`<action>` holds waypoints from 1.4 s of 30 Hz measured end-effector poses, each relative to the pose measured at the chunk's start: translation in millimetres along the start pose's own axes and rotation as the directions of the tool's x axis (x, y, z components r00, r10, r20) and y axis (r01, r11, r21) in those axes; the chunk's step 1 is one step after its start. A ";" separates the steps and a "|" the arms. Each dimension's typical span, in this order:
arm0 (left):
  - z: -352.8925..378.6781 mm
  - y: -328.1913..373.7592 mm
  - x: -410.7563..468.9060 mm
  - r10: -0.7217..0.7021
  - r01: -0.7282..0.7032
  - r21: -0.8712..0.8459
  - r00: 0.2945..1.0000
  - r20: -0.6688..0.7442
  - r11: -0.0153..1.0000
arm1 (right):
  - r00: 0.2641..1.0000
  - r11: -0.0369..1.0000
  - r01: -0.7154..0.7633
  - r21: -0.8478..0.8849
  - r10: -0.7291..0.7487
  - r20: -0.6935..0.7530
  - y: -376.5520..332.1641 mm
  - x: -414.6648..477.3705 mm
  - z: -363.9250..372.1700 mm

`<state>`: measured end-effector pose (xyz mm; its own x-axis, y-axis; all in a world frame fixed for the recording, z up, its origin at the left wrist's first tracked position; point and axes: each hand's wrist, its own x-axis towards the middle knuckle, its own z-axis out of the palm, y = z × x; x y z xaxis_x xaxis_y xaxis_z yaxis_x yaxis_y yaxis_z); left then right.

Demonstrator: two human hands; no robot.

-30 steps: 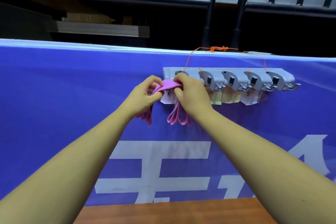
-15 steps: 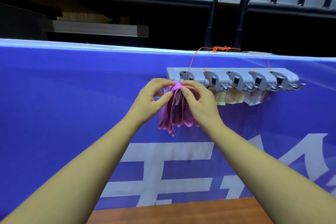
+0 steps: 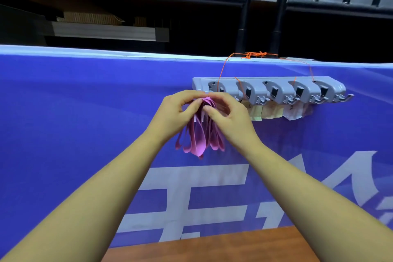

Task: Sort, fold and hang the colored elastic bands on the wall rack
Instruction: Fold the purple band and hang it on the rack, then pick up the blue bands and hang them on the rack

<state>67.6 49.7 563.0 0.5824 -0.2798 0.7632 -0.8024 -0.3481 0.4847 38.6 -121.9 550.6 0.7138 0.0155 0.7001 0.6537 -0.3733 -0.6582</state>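
A grey wall rack (image 3: 276, 89) with several clips and hooks hangs on the blue banner (image 3: 85, 112), tied up with orange string (image 3: 255, 55). Folded pink elastic bands (image 3: 200, 136) dangle in loops just under the rack's leftmost clip. My left hand (image 3: 174, 112) and my right hand (image 3: 229, 119) both pinch the top of the pink bundle, thumbs and fingers closed on it from either side. Whether the bundle rests on a hook is hidden by my fingers.
Paper labels (image 3: 274, 111) hang under the other clips, which carry no bands. A wooden tabletop (image 3: 212, 247) shows at the bottom edge. A black metal railing (image 3: 244, 0) stands behind the banner.
The pink bands were stretched apart between my hands; now they are gathered into one hanging bundle below the left clip, with both hands close together at its top.
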 end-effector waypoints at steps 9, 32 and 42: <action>0.1 -10.8 -10.9 0.075 -0.086 0.174 0.995 0.067 0.981 | 0.999 0.998 0.036 -0.054 -0.037 -0.020 5.6 0.5 -7.2; 20.9 24.3 -17.9 -0.207 0.205 -0.029 0.971 -0.121 0.978 | 0.999 0.995 0.044 0.087 -0.046 0.023 12.4 8.8 -7.7; 31.5 11.2 -115.0 -0.494 0.532 0.088 0.827 -0.269 0.842 | 0.975 0.980 -0.135 -0.148 0.158 0.159 53.4 -93.0 -44.4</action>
<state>-4.3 49.8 467.3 0.8429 0.1810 0.5067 -0.3548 -0.5209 0.7764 -4.0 -184.4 462.6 0.8389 0.1035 0.5343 0.5071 -0.5054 -0.6982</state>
